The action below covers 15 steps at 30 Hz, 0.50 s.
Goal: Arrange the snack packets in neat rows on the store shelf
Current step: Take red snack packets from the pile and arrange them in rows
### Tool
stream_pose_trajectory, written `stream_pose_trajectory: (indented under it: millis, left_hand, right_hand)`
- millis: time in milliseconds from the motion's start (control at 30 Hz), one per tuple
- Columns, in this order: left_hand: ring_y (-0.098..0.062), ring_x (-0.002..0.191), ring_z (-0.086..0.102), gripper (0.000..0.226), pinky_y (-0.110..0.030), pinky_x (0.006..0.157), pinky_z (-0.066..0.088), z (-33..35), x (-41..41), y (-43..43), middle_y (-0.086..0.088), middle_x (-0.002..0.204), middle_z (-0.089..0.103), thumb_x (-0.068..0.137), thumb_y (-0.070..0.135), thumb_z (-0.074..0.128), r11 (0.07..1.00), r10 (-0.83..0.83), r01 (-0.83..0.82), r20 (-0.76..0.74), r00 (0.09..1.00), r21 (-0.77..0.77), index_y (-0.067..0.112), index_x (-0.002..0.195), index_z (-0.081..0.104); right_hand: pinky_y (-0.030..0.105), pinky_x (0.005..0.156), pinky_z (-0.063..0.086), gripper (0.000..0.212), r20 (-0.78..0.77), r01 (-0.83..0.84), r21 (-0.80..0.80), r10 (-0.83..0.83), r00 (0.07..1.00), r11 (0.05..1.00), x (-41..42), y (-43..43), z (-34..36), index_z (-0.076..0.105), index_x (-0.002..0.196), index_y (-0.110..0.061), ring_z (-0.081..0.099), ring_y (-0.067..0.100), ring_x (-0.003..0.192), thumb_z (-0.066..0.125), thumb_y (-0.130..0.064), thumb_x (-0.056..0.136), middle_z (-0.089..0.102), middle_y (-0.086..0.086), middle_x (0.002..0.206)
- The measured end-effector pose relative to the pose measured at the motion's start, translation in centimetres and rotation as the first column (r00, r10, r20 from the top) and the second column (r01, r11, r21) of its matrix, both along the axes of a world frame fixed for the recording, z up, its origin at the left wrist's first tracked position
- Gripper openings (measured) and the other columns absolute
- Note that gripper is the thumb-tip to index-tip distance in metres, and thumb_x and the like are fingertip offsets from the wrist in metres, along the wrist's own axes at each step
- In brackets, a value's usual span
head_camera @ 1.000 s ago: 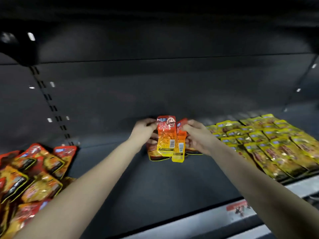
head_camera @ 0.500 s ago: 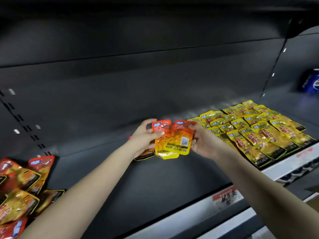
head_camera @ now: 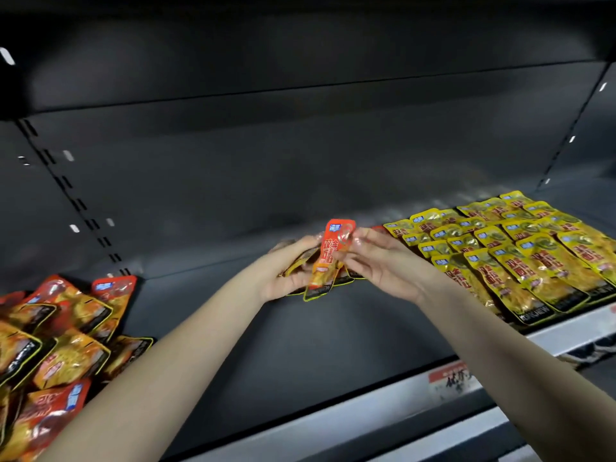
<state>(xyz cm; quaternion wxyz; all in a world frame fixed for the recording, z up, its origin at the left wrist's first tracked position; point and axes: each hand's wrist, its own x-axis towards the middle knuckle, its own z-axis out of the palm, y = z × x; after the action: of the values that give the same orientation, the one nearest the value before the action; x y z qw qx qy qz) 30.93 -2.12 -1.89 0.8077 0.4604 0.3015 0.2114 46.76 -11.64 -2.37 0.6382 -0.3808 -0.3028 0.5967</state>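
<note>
Alignment is progressing: right hand [head_camera: 386, 265] is pinching the front packet [head_camera: 330, 258], now flipped label-forward, while left hand [head_camera: 286, 276] is gripping the remaining bundle [head_camera: 301, 261]

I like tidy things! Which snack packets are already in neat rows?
The yellow packets at the right of the shelf. They lie lined up in rows, while the orange-red packets at the left sit in a jumbled heap.

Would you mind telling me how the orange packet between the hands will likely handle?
The orange packet is probably light: the right hand holds its top by fingertips alone. Its glossy film looks slippery, so it may slide from the bundle in the left hand. Thin, so likely floppy.
</note>
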Motion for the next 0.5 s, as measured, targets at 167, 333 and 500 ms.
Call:
stream_pose_trajectory:
  millis: [167,333,500]
  left_hand:
    - [-0.014,0.063,0.052,0.042,-0.023,0.053,0.033,0.2,-0.2,-0.3,0.002,0.065,0.055,0.074,0.063,0.048,0.967,-0.246,0.252,-0.113,0.963,0.043,0.021,0.073,0.052]
    - [-0.021,0.077,0.057,0.048,-0.028,0.07,0.039,0.9,-0.9,0.7,-0.007,0.079,0.064,0.071,0.063,0.051,0.964,-0.264,0.262,-0.051,0.963,-0.052,0.016,0.073,0.061]
    - [-0.035,0.087,0.066,0.028,-0.045,0.083,0.054,0.9,-2.5,1.2,-0.022,0.1,0.065,0.084,0.031,0.053,0.984,-0.062,0.063,0.007,0.998,-0.168,0.006,0.092,0.062]
  right_hand:
    - [0.018,0.055,0.055,0.022,0.222,0.13,-0.022,-0.122,0.967,0.991,-1.6,0.4,0.9,0.051,0.098,-0.01,0.069,0.012,0.06,0.057,0.007,0.085,0.064,0.008,0.081]
    - [0.013,0.037,0.037,0.033,0.433,0.269,-0.035,-0.228,0.872,0.963,-2.1,0.6,2.0,0.057,0.119,-0.004,0.052,0.0,0.042,0.061,0.0,0.086,0.063,0.005,0.086]
    - [0.008,0.039,0.038,0.023,0.545,0.415,-0.045,-0.326,0.773,0.909,-1.5,0.8,2.4,0.067,0.108,-0.005,0.059,0.001,0.059,0.065,-0.008,0.085,0.067,0.002,0.084]
